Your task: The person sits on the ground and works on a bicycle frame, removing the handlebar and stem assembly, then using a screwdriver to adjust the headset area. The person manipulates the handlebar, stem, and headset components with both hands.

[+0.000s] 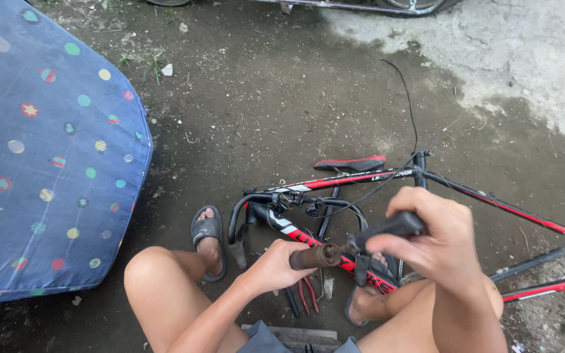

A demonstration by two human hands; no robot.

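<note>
The person sat low over the dirt ground with both knees drawn up, and the work in hand appeared to be the fitting or pulling of a grip on a loose handlebar. The left hand was closed around a dull brown cylindrical rubber grip, which sat on the end of a black metal handlebar. The right hand was wrapped tightly round the bar's other end, thumb lying along it, so that the bar was held up in the air between the two hands, above the feet and clear of the ground.

Beneath it lay a red, black and white bicycle frame on its side, its black and red saddle pointing away from the person and a thin black cable rising from near the seat post. A second, curved black bar with its levers rested against the frame beside a grey rubber sandal on the left foot. Red-handled pliers lay on the ground between the feet, within easy reach. A blue fabric canopy with coloured dots filled the left of the view.

Whether the grip was half on or half off could not be told from this angle. In my judgement the next move called for a firm counter-hold from the right hand while the left twisted and pushed or drew the grip along the bar's axis, keeping it straight so the rubber did not bind.
</note>
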